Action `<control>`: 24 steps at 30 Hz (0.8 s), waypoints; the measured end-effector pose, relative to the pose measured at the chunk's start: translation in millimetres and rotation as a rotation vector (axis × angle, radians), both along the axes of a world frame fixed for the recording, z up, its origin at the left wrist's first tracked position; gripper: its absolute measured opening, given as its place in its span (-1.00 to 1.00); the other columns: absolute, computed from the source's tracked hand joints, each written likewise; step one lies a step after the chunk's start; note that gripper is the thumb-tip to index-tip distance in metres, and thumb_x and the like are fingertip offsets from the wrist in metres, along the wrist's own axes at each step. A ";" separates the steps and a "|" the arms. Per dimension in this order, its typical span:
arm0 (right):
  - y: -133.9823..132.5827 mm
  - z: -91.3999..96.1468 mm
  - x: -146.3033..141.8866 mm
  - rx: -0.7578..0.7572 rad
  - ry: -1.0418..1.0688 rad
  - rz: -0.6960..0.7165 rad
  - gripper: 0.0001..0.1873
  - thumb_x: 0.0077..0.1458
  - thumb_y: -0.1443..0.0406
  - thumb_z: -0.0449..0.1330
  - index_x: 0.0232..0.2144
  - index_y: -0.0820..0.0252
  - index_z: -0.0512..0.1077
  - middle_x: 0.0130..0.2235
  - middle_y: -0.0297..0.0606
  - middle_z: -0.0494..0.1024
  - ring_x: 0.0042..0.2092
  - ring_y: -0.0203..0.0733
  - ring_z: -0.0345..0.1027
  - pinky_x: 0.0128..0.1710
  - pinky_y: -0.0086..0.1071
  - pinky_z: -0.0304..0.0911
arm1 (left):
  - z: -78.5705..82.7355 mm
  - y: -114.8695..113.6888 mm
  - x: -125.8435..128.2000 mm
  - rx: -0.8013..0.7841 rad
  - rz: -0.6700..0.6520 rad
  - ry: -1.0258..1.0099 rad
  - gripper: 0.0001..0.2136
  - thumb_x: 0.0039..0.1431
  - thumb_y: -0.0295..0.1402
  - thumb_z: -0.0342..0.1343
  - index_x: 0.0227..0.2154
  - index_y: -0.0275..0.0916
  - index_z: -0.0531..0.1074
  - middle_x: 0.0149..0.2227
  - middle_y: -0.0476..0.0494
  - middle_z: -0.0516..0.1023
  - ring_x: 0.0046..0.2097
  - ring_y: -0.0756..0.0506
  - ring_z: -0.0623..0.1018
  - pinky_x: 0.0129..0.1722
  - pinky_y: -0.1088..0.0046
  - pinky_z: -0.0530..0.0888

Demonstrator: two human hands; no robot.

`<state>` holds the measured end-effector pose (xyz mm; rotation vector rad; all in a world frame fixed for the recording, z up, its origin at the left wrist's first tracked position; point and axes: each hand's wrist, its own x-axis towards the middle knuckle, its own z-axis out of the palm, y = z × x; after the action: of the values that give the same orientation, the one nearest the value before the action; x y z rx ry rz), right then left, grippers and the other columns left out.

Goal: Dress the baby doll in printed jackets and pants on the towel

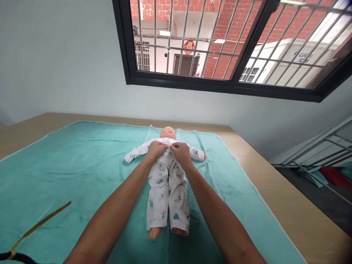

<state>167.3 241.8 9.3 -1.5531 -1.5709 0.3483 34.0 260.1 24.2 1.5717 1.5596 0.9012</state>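
Note:
A baby doll (167,132) lies on its back on a teal blanket (82,165), head toward the wall and bare feet toward me. It wears a white romper (167,190) with small green prints. My left hand (156,149) and my right hand (180,151) rest side by side on the doll's chest. Both pinch the front of the romper where its two edges meet. The doll's arms stretch out to either side, in sleeves.
The blanket covers a wide wooden table (288,205) set against a pale wall under a barred window (220,40). A yellow strap (38,225) lies on the blanket at the near left. A metal railing (316,154) and clutter stand at the right.

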 end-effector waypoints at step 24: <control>-1.7 -5.0 1.0 -0.097 0.438 0.068 -0.70 -0.07 0.23 0.18 -0.36 0.27 0.64 -0.43 -0.29 0.61 -0.35 -0.19 0.45 -0.30 -0.43 0.31 | -11.7 4.0 10.3 -0.010 0.084 -0.006 -0.85 -0.05 -0.28 0.18 -0.60 -0.23 0.48 -0.61 -0.11 0.43 -0.39 -0.13 0.48 -0.47 0.47 0.25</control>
<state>168.3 240.1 4.3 -1.3800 -1.2783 0.7575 44.3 264.1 12.6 1.5044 1.6339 0.9422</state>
